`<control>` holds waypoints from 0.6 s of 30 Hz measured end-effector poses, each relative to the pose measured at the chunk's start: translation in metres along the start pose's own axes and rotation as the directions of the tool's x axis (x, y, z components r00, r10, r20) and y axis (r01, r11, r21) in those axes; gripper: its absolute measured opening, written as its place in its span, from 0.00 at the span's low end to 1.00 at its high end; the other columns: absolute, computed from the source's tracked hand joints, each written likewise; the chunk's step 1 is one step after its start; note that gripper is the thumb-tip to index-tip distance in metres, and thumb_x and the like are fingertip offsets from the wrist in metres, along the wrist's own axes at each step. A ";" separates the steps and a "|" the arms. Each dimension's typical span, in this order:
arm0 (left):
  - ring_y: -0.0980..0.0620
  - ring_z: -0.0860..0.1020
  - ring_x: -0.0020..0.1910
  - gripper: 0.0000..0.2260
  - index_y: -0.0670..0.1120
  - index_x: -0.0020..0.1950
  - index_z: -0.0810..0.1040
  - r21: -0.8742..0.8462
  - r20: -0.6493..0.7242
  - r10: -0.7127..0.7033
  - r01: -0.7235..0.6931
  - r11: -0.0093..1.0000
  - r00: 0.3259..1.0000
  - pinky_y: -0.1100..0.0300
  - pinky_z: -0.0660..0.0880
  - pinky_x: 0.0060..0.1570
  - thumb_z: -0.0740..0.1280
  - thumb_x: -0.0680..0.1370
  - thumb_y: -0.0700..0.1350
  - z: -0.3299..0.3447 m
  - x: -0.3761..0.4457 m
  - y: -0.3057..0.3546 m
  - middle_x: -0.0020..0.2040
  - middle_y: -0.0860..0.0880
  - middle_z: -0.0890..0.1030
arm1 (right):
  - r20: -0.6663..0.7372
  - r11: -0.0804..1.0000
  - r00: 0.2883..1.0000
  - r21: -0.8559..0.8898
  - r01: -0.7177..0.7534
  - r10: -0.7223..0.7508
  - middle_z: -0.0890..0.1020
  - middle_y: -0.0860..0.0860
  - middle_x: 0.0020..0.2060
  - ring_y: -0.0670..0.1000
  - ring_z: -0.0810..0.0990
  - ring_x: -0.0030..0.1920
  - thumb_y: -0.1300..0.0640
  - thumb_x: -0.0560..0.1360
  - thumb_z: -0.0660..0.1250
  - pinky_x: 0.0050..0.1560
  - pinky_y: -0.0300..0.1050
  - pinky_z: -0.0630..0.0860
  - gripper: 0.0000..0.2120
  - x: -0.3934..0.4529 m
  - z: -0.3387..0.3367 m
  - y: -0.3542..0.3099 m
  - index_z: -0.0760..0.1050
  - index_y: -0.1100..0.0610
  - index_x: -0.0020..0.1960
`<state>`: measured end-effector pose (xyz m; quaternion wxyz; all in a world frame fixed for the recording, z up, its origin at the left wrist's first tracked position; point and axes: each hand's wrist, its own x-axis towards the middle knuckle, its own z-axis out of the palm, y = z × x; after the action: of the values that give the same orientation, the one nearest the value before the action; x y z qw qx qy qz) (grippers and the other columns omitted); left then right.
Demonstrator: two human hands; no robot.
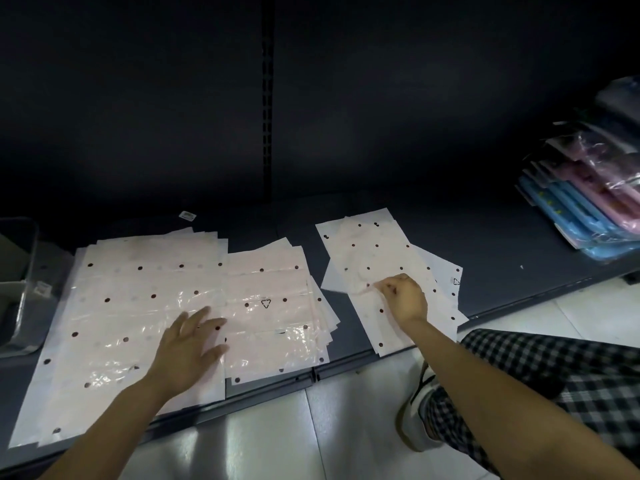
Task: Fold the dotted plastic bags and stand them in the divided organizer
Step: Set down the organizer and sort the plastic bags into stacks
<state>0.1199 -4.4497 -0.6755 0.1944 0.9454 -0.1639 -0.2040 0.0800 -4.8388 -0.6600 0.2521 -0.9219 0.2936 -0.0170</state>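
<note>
Left hand nearest, fingers spread flat on big left stack of dotted bags. Right hand pinches top bag of the right pile. Risk: slick film, may lift two or skew pile off shelf edge.

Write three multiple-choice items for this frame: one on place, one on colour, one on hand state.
1. Where does the left hand rest?
A. on the large stack of dotted bags
B. on the floor
C. in the grey bin

2. What colours are the packaged items at far right?
A. green and yellow
B. pink and blue
C. black only

3. What is the right hand doing?
A. lying flat, open
B. hanging idle
C. pinching a dotted bag

Answers: 1 A, its straight fingers lie on the stack; 2 B, pink above blue; 3 C, its fingers curl on the bag's plastic.
</note>
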 end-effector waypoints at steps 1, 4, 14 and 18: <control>0.45 0.54 0.75 0.21 0.52 0.70 0.69 -0.034 -0.055 0.015 -0.017 0.999 0.998 0.54 0.49 0.74 0.65 0.78 0.52 -0.002 0.002 0.005 0.75 0.47 0.60 | -0.047 1.000 0.999 -0.023 0.010 -0.011 0.80 0.54 0.50 0.56 0.78 0.47 0.53 0.78 0.62 0.44 0.45 0.73 0.11 0.001 -0.004 -0.009 0.81 0.57 0.51; 0.47 0.63 0.71 0.18 0.49 0.66 0.74 -0.288 -0.191 0.030 -0.085 0.954 0.981 0.53 0.59 0.70 0.68 0.76 0.49 -0.014 0.005 0.038 0.71 0.48 0.68 | -0.163 0.992 0.985 0.096 0.077 -0.061 0.82 0.56 0.44 0.56 0.79 0.42 0.55 0.79 0.62 0.40 0.45 0.73 0.12 -0.006 -0.010 -0.053 0.81 0.61 0.47; 0.41 0.75 0.62 0.29 0.45 0.72 0.65 -0.834 -0.034 -0.299 0.138 0.535 0.954 0.43 0.73 0.59 0.72 0.73 0.41 -0.047 0.014 0.083 0.66 0.41 0.74 | 0.416 0.793 0.822 0.606 0.068 -0.388 0.81 0.53 0.54 0.40 0.79 0.50 0.57 0.79 0.62 0.54 0.32 0.75 0.13 -0.059 0.029 -0.150 0.77 0.58 0.60; 0.36 0.70 0.64 0.33 0.49 0.75 0.61 -0.635 -0.218 -0.534 0.297 0.713 0.817 0.45 0.71 0.55 0.71 0.73 0.38 -0.058 0.013 0.011 0.68 0.36 0.70 | 0.191 0.981 0.962 0.043 0.191 -0.195 0.63 0.53 0.73 0.54 0.59 0.74 0.47 0.77 0.64 0.72 0.44 0.59 0.30 -0.023 0.018 -0.072 0.60 0.56 0.74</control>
<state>0.1552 -4.4469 -0.6259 0.4458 0.8743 0.1685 -0.0922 0.1023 -4.7675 -0.6392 0.2876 -0.9403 0.1763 0.0448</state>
